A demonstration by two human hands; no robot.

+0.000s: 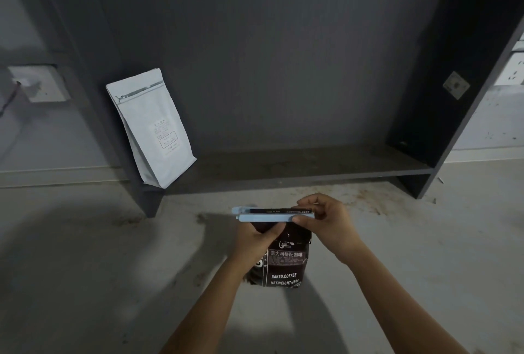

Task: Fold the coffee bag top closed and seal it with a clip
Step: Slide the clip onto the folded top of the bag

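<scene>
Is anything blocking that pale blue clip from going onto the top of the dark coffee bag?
Nothing visible does. The long pale blue plastic clip already sits across the folded top of the dark printed coffee bag. The right hand pinches its right end; the left hand holds the bag just beneath.

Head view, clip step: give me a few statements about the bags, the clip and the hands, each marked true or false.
1. The light blue clip lies across the top of the dark coffee bag. True.
2. The right hand pinches the clip's right end. True.
3. The left hand rests flat on the floor. False: it holds the dark bag just under the clip.
4. The pale bag lies flat on the floor. False: it stands at the left end of the shelf, leaning back.
5. The dark bag reads BAKED.COFFEE. True.
</scene>
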